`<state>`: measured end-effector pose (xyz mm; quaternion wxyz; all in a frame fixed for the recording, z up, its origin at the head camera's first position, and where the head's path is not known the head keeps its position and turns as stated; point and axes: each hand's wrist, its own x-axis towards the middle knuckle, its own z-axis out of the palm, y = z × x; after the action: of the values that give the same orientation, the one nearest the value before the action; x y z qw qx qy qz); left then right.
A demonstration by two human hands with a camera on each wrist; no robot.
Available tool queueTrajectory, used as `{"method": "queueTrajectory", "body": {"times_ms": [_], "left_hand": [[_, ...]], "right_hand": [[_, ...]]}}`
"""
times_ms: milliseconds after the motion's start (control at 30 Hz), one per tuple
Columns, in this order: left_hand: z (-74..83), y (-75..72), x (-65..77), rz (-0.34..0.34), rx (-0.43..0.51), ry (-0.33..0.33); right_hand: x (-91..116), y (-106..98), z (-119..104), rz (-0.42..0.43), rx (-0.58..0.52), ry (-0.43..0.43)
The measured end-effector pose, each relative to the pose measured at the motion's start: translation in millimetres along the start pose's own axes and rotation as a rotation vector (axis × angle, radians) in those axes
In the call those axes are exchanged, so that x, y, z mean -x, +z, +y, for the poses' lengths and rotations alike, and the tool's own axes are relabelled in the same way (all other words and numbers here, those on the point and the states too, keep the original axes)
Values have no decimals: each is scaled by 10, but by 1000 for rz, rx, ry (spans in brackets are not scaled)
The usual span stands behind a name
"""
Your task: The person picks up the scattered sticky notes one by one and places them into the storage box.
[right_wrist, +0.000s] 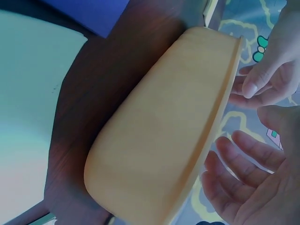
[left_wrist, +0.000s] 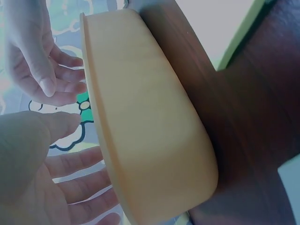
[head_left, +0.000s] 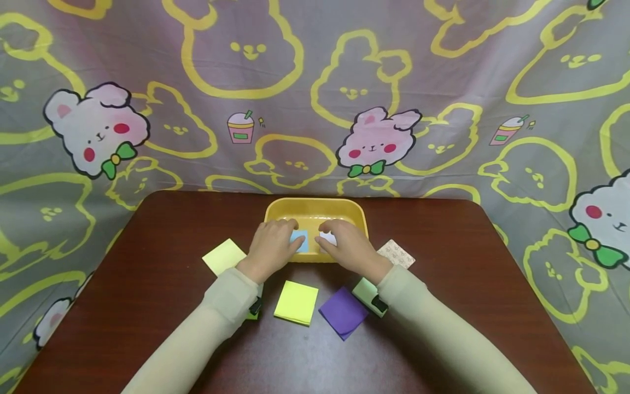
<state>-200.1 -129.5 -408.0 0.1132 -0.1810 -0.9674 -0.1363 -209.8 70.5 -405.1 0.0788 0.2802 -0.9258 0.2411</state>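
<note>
A yellow plastic tray point(head_left: 315, 203) stands toward the back of the table. Inside it lie a light blue note pad point(head_left: 302, 243) and a white note pad point(head_left: 327, 238), each partly hidden by a hand. My left hand point(head_left: 273, 243) hovers over the tray's left part beside the blue pad, fingers loosely bent. Over the right part, close to the white pad, is my right hand point(head_left: 348, 245). Both wrist views show the tray's outer wall point(left_wrist: 145, 122) and fingers point(right_wrist: 251, 159) at its rim with nothing visible between finger and thumb.
Around the tray lie a pale yellow pad point(head_left: 223, 256), a bright yellow pad point(head_left: 296, 302), a purple pad point(head_left: 343, 312), a light green pad point(head_left: 365, 290) and a patterned pad point(head_left: 396, 254). Another green pad is mostly under the left wrist. A cartoon-print curtain point(head_left: 290, 109) hangs behind the table.
</note>
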Motion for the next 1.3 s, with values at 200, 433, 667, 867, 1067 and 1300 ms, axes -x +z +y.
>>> {"method": "queueTrajectory", "body": {"times_ms": [200, 433, 667, 867, 1067, 1300], "left_hand": [[53, 0, 15, 14, 3, 18], [102, -14, 33, 16, -4, 31], [125, -18, 53, 8, -3, 31], [170, -19, 62, -4, 0, 48], [198, -13, 69, -3, -14, 58], [232, -16, 55, -7, -27, 65]], "right_hand": [[46, -16, 13, 6, 4, 4], [116, -51, 29, 20, -9, 25], [176, -104, 37, 30, 6, 30], [203, -118, 57, 38, 13, 37], [219, -119, 78, 29, 15, 50], [244, -174, 116, 33, 52, 55]]}}
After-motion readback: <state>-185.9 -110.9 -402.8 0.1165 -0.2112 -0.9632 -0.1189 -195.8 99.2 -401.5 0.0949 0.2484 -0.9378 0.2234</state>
